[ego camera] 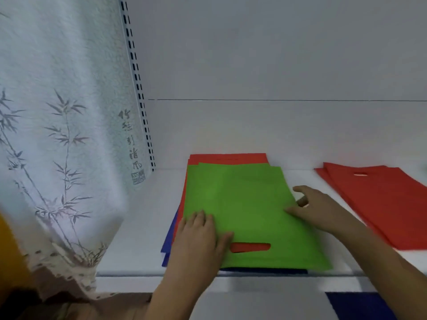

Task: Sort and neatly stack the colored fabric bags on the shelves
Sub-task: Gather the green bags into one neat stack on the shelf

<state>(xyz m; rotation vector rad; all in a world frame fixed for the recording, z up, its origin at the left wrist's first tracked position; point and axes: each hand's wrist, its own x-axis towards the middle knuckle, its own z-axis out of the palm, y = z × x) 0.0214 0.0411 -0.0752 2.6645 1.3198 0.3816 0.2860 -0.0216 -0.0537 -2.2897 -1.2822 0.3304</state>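
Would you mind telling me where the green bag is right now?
The green bag lies on top of the centre pile on the shelf, over red bags, with both hands on it.

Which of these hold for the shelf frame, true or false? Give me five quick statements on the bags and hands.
1. The green bag lies on top of the pile. True.
2. The left hand rests flat on the green bag. True.
3. The right hand holds a blue bag in the air. False: it is at the green bag's right edge.
4. Red bags lie apart to the right on the shelf. True.
5. The green bag's handle hole shows blue beneath. False: red shows through.
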